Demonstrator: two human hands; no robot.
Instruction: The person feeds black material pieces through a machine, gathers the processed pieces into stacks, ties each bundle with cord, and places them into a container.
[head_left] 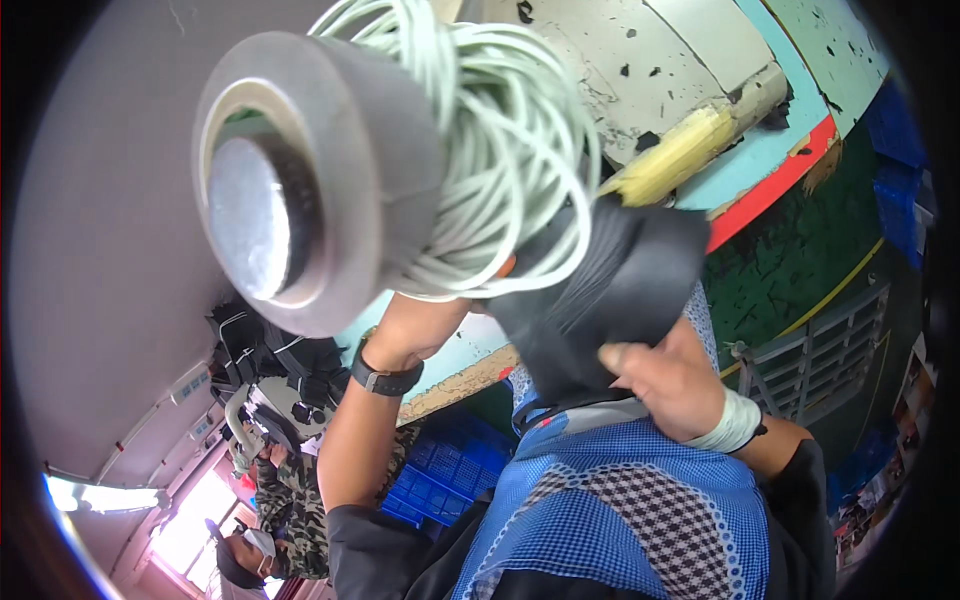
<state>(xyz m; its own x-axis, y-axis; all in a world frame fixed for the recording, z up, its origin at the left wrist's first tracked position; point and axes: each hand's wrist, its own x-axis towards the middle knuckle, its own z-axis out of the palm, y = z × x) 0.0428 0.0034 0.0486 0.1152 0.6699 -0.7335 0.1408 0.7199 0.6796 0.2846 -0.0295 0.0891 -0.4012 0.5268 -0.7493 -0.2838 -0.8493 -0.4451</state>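
Observation:
My left hand, with a black watch on its wrist, reaches behind a coil of pale green cord. Most of its fingers are hidden there; a fingertip shows through the loops, against a black, smooth, flexible sheet. The sheet is bent and creased and hangs in front of my blue checked apron. At its right lower edge my right hand is closed on it, thumb toward me and other fingers mostly out of sight. A pale band wraps that wrist.
A grey round housing with a shiny metal disc looms close at upper left. Beyond lies a worktable with black scraps and a worn yellow roll. Blue crates stand below; a grey rack is at right. Another person works at lower left.

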